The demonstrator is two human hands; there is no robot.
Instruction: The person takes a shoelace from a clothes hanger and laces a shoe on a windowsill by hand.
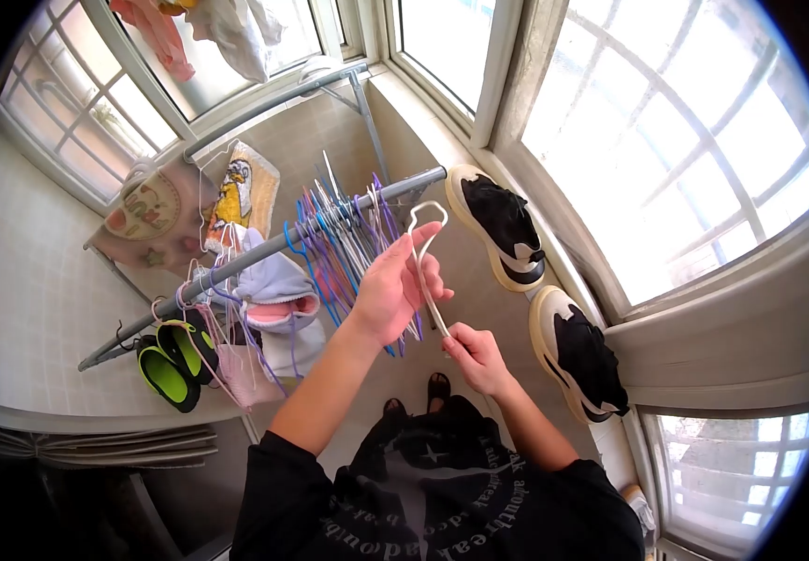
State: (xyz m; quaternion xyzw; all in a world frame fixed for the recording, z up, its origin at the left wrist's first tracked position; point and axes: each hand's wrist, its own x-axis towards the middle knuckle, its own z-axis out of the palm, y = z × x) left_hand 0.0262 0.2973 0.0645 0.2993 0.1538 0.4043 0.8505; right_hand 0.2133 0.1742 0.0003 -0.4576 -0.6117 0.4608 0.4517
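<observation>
Pinching, the right hand partly hides a white hanger.

Black T-shirt: curved grey lettering, partly legible, "reak" repeated. Hanging cloth: emblem lettering unclear.

A rail from eight to twelve o'clock carries hangers and garments; a three o'clock ledge bears black shoes.

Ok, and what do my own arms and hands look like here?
Your left hand and right hand are bare, with no gloves, and no watch shows. Both forearms are bare too. Above them are short black sleeves, part of a black T-shirt with grey lettering in curves and a star-like mark.
</observation>
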